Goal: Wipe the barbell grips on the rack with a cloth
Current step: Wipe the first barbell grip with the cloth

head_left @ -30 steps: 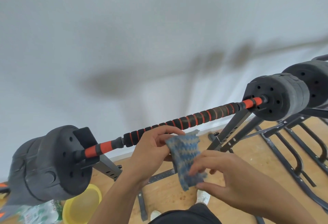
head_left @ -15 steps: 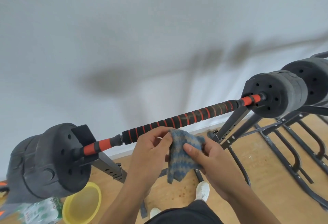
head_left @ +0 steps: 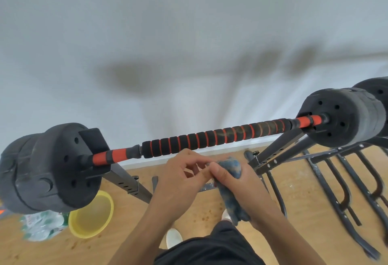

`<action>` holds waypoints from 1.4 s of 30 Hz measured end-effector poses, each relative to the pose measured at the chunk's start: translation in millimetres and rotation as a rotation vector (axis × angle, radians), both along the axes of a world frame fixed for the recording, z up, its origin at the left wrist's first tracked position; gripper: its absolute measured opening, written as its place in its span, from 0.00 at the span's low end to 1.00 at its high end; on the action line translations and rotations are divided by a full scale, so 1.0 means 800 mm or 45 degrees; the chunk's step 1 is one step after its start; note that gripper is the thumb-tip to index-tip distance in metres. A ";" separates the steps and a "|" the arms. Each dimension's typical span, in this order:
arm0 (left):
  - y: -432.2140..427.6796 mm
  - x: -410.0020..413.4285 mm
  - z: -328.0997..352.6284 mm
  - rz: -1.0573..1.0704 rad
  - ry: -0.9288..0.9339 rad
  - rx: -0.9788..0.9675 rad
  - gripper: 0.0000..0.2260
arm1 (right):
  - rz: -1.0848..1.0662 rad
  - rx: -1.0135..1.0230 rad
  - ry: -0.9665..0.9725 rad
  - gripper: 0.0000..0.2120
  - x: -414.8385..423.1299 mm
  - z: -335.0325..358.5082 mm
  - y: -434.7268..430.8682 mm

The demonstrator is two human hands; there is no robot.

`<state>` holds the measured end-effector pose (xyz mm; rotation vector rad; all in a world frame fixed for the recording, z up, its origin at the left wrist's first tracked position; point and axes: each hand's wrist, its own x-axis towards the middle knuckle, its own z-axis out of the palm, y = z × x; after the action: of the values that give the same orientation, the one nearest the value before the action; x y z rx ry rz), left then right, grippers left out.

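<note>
Barbell (head_left: 210, 139) rests across the rack (head_left: 279, 149), its black-and-orange foam grip exposed. Right hand (head_left: 241, 183) grasps the bunched blue cloth (head_left: 233, 166) just below the bar — not touching it. Left hand (head_left: 180, 180) pinches the cloth's edge with curled fingers. Yellow bowl (head_left: 92, 216) sits on the floor.

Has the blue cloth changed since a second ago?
Yes. The cloth, earlier spread flat between both hands below the barbell, is now bunched in the right hand, still below the bar.
</note>
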<state>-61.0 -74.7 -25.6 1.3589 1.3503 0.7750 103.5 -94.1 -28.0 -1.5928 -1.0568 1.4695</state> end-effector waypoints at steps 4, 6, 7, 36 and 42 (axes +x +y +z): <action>0.012 0.001 -0.010 0.100 -0.054 -0.057 0.04 | 0.217 0.001 -0.161 0.20 0.018 0.014 0.022; 0.014 0.006 -0.013 0.158 -0.069 -0.071 0.06 | 0.319 -0.019 -0.253 0.18 0.028 0.020 0.037; 0.016 0.010 -0.013 0.189 -0.070 -0.068 0.08 | 0.361 -0.015 -0.289 0.16 0.033 0.025 0.044; 0.122 0.026 -0.065 -0.249 1.665 0.434 0.09 | 1.133 0.553 -1.427 0.07 0.015 0.020 0.153; 0.161 0.016 -0.043 -0.518 1.391 0.049 0.08 | 1.192 0.563 -1.655 0.15 0.014 0.022 0.129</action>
<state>-48.5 54.2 -59.9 2.1212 1.7380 -0.3107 115.0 9.3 -10.2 -1.7073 -2.8813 0.3235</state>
